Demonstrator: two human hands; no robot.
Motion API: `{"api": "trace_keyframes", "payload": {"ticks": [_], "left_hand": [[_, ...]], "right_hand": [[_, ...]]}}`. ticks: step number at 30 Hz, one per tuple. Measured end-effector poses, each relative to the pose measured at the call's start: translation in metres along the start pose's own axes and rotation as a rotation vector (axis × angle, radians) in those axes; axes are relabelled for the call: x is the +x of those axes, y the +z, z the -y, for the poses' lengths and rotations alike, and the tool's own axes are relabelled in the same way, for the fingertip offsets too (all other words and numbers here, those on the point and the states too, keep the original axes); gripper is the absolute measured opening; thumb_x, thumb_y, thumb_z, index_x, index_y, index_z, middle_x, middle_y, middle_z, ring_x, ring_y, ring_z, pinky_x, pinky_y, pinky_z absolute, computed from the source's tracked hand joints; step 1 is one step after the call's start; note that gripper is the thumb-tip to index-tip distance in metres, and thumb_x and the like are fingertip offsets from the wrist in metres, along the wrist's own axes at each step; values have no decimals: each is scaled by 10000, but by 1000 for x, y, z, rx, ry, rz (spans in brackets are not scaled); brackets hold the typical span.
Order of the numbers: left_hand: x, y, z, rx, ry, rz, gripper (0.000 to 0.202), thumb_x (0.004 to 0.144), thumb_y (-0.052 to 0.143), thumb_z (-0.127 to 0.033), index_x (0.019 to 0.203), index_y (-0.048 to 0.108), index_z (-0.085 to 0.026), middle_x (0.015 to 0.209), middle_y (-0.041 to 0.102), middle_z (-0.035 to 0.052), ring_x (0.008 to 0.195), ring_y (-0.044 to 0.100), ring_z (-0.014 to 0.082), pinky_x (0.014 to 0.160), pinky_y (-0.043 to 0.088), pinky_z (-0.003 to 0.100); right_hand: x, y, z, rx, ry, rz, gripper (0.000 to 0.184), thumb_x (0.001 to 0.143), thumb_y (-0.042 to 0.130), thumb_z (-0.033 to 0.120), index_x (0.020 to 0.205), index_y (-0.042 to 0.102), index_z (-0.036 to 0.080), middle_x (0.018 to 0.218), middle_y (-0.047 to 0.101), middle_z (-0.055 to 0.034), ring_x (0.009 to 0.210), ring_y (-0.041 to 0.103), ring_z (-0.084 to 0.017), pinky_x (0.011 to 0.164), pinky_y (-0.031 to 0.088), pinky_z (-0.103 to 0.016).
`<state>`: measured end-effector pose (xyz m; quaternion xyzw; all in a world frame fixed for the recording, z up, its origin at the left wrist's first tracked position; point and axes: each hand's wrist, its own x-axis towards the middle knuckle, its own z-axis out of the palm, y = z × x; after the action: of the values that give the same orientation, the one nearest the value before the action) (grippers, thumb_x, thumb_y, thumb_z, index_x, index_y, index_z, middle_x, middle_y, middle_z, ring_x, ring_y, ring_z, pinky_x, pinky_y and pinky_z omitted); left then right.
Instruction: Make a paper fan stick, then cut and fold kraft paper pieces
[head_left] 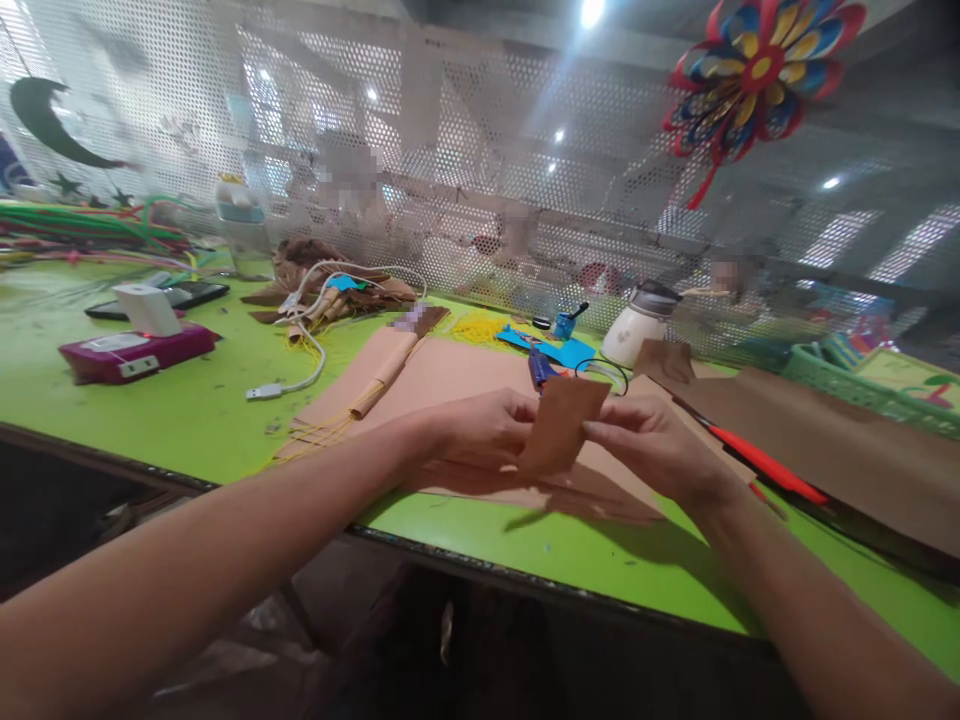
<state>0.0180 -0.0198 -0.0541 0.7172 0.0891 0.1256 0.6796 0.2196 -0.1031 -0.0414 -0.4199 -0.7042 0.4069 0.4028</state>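
Observation:
Between my two hands is a small piece of brown paper (pixel 564 425), raised above the table and tilted. My left hand (pixel 491 425) grips its left edge, with some fingertips hidden behind it. The thumb and fingers of my right hand (pixel 649 435) pinch its right edge. Beneath lie large sheets of light brown paper (pixel 465 375). A rolled brown paper piece (pixel 386 372) with yellow strands at its end rests on their left part. Just behind the held piece is a dark blue tool, perhaps a glue gun (pixel 540 368).
On the green table (pixel 202 410) are a purple box (pixel 139 355), a white USB cable (pixel 307 345), yellow shreds (pixel 480 327) and a white jug (pixel 637 322). Orange-handled scissors (pixel 772 465) lie at right by dark brown paper (pixel 840 430) and a green basket (pixel 862 390). A perforated screen rises behind.

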Motion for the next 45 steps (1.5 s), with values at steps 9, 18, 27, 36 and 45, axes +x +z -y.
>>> {"api": "trace_keyframes", "payload": {"ticks": [9,18,27,36,45], "left_hand": [[2,4,-6,478,35,-286,251,768,560,-332,827,675,-117,742,624,20,673,511,121,596,384,217],[-2,2,-4,739,-28,-220,203,732,531,-200,797,702,-111,678,595,-8,639,480,106,593,344,213],[9,-1,16,1021,51,-271,142,757,563,-208,789,682,-137,698,629,10,614,495,112,567,331,213],[11,1,17,1246,187,-210,168,779,491,-126,669,618,-138,782,610,37,696,513,121,634,371,213],[8,2,14,1285,155,-208,164,802,485,-131,697,611,-138,756,584,31,674,494,120,621,372,219]], "right_hand": [[9,6,-4,-533,36,172,245,833,521,368,848,730,241,785,685,-2,709,572,-184,621,407,-263],[11,6,-14,-689,149,76,194,787,562,344,740,688,203,756,673,-9,730,585,-180,682,421,-290],[10,9,-19,-710,107,39,151,776,577,281,709,678,189,727,663,-16,696,573,-160,628,420,-268],[8,4,-16,-907,-40,116,173,808,519,207,752,683,208,736,680,-14,665,573,-149,634,409,-266],[8,1,-21,-957,-7,144,145,807,523,195,737,648,216,738,665,-9,670,574,-151,622,398,-262]]}}
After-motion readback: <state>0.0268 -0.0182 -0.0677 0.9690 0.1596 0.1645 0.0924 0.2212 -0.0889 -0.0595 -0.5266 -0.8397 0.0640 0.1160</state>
